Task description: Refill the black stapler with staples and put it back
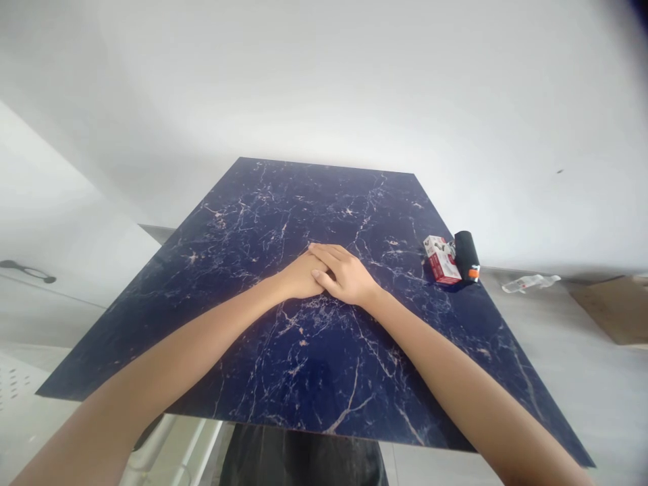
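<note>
Dark-blue, white-veined, rectangular marble-look counter (314,378) is supporting the left hand (300,277) and right hand (349,275) around its middle. Left hand is lying underneath, fingers mostly hidden, so can't tell how far open. Right hand is resting on top, loosely flattened, fingers together, thumb slightly apart, covering part of the left. No object is showing in either; anything underneath is out of view. Counter is probably just serving as a hand rest.

Red-and-white printed cardboard box (443,262) is sitting by the counter's right edge. Black, roughly cylindrical item (465,254) with an orange patch (473,274) is standing just beside it; touching or not, can't tell. Likely both are sitting there to stay out of the hands' way.

Clear plastic bottle (529,283) is lying beyond the counter's right edge, brown cardboard box (615,307) farther out. Red-and-white box is carrying print too small for reading; no brand legible. Bottle is showing a tiny red mark, unreadable.
</note>
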`<state>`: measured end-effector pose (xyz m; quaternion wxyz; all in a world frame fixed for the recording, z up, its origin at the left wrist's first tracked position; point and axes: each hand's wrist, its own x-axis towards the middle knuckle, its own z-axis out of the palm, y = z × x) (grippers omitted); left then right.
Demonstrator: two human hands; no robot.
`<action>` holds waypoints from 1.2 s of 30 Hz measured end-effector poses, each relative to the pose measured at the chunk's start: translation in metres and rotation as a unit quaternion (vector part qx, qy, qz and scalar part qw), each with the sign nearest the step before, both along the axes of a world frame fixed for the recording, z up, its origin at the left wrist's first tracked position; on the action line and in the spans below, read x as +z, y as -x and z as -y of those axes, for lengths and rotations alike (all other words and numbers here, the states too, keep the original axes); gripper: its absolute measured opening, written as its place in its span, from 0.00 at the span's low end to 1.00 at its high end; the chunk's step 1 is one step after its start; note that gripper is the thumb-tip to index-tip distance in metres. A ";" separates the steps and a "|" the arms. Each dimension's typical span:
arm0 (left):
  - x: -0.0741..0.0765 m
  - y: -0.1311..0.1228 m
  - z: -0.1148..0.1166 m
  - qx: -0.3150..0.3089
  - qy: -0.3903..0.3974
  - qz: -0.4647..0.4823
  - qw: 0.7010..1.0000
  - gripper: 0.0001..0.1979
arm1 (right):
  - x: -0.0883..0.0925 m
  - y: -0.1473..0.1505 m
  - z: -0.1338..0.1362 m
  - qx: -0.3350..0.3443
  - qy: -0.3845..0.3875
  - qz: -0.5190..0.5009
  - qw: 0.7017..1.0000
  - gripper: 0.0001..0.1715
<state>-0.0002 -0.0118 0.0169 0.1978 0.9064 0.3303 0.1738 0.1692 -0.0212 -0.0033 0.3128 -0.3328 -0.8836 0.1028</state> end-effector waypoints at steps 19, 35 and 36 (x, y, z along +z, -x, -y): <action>-0.016 0.007 -0.002 0.054 -0.185 0.056 0.980 0.13 | 0.010 -0.024 -0.003 -0.042 -0.032 0.010 0.999 0.23; -0.007 0.072 0.008 0.160 -0.311 0.063 0.935 0.28 | 0.049 -0.208 -0.016 -0.626 0.272 0.119 0.721 0.55; -0.007 0.076 0.007 0.167 -0.296 0.055 0.939 0.28 | 0.048 -0.210 -0.017 -0.621 0.276 0.128 0.722 0.52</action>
